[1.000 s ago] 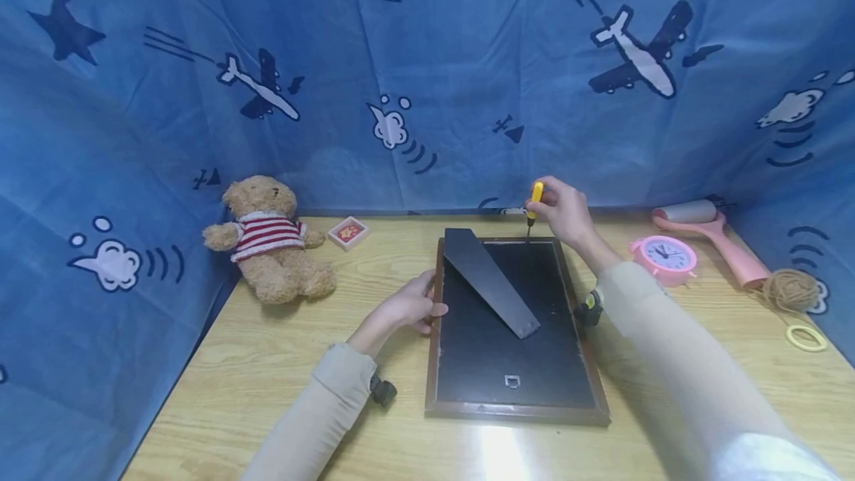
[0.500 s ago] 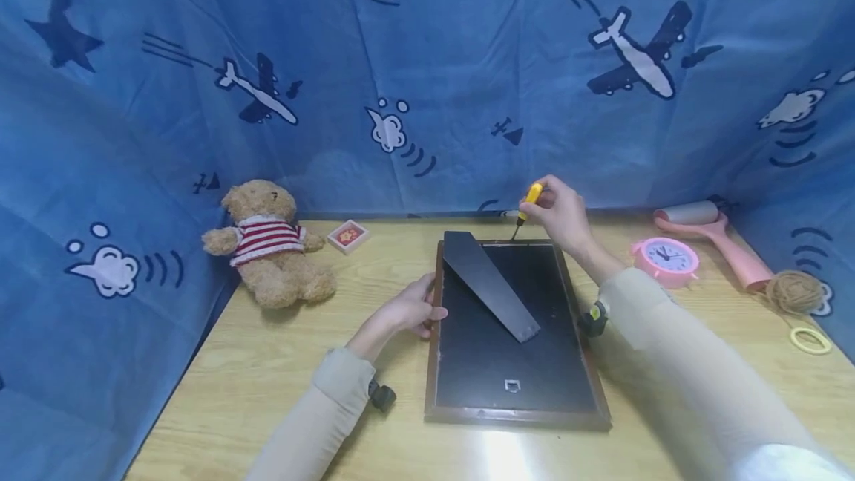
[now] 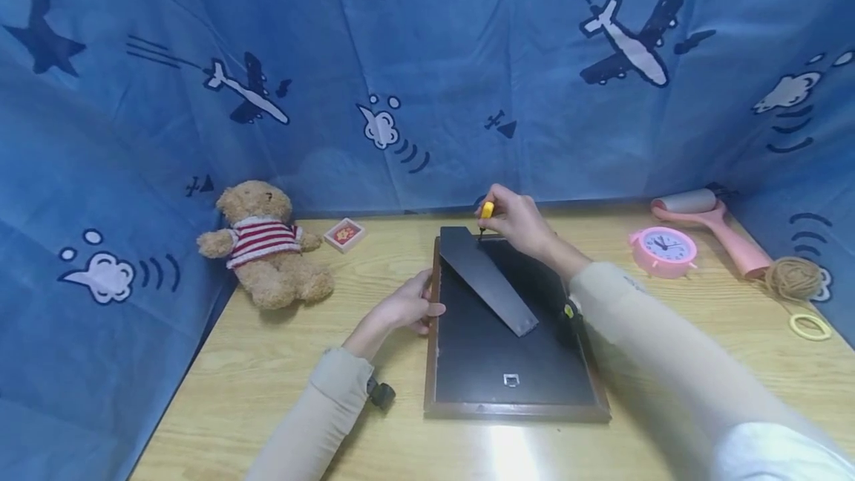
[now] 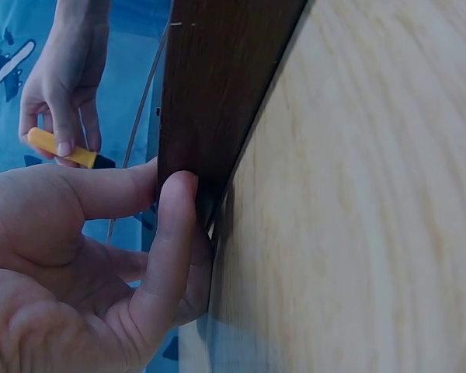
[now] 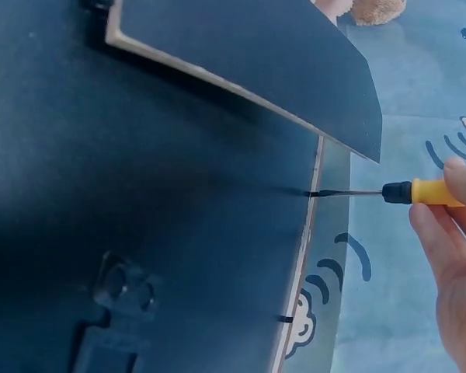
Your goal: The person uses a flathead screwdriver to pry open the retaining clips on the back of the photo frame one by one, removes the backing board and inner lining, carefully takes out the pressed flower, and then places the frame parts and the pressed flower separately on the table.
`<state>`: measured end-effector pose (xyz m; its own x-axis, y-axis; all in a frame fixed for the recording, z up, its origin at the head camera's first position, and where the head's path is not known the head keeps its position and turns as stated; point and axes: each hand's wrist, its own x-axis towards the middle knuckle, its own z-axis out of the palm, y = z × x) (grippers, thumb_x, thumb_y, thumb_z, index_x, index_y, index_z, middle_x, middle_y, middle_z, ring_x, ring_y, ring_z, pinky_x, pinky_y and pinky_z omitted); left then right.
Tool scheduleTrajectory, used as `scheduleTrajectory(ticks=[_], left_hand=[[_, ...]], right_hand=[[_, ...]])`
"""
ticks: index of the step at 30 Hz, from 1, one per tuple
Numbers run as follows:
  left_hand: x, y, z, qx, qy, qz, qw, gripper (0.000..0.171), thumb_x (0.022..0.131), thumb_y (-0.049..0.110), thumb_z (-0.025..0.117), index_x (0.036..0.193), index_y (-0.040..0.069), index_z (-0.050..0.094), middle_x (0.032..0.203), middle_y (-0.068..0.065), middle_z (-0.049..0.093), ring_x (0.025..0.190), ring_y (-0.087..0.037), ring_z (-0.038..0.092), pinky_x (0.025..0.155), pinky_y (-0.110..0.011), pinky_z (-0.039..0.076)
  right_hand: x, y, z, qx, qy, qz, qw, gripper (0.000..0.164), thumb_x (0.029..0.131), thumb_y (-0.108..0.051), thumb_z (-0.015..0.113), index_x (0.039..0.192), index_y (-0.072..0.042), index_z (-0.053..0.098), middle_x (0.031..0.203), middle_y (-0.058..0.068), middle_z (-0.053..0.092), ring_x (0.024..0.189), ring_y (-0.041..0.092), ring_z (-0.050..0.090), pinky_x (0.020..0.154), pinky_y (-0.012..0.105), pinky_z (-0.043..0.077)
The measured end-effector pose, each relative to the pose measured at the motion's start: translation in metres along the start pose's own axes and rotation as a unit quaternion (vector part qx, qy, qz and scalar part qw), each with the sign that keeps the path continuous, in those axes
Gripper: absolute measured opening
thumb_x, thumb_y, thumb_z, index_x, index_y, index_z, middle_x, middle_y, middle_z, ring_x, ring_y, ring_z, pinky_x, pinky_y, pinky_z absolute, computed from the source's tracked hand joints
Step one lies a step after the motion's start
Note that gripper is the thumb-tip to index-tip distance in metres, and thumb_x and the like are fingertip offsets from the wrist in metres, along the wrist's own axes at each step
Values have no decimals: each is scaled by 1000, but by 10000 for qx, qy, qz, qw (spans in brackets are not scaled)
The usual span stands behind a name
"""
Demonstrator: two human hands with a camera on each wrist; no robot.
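Observation:
A picture frame point(image 3: 517, 413) lies face down, its black backing board point(image 3: 481, 362) and hinged easel stand point(image 3: 490, 280) showing. My left hand point(image 3: 406, 304) holds its left side, thumb on top; in the left wrist view the thumb and fingers meet the brown frame edge. Between thumb and fingers, my right hand point(image 3: 521, 223) pinches a screwdriver point(image 3: 487, 211) with a yellow handle. In the right wrist view the screwdriver's flat tip is right at a small dark tab on the far edge, beside the stand. Another tab point(image 5: 286, 318) sits farther along that edge.
A teddy bear point(image 3: 263, 243) and a small square box point(image 3: 344, 234) are at the back left. To the right lie a pink alarm clock point(image 3: 664, 251), a pink lint roller point(image 3: 718, 225), a ball of twine point(image 3: 793, 278) and a yellow ring point(image 3: 810, 326). A blue curtain point(image 3: 427, 80) hangs behind.
My right hand has moved left along the frame's far edge with the screwdriver, from near the right corner to beside the stand. My left hand keeps its hold on the frame's side.

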<state>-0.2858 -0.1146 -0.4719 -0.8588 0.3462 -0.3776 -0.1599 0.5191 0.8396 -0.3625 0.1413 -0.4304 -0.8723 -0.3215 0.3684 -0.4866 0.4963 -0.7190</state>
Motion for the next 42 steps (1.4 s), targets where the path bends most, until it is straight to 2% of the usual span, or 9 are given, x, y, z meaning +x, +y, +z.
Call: scheduleTrajectory(ticks=[13,18,23,32,42], left_hand=[[0,-1,-1,-48,-40,22,10000,85,102,4,65,170,11,15,107,-9,42,72,-18,58,55,-22,58],[0,-1,-1,-55,-3,8,10000,85,102,5,66,170,10,15,108,-9,40,74,-18,58,55,-23,59],[0,-1,-1,-76,31,23,10000,84,102,4,66,169,11,16,108,-9,41,73,-17,57,55,-22,59],[0,-4,0,-31,46,60,10000,85,101,4,66,170,11,16,106,-9,41,75,-18,59,56,-23,60],[-1,-3,0,-94,30,62,9999,87,101,4,66,170,11,14,107,-10,42,75,-18,59,57,-22,60]], right_hand=[[3,3,5,51,-107,101,9999,17,96,-4,75,104,-9,61,113,15,75,113,32,75,87,45,69],[8,4,6,117,-57,-6,9999,17,96,-3,75,104,-7,61,110,13,75,110,32,76,91,48,68],[13,6,6,184,-19,17,9998,14,97,-2,73,106,-6,61,110,17,76,108,33,77,94,49,66],[19,4,6,73,-5,207,9998,13,99,-10,73,108,-10,63,111,14,76,114,31,76,96,50,66],[26,1,6,-111,92,579,9982,18,101,-11,72,117,-9,65,112,12,77,120,34,73,94,53,65]])
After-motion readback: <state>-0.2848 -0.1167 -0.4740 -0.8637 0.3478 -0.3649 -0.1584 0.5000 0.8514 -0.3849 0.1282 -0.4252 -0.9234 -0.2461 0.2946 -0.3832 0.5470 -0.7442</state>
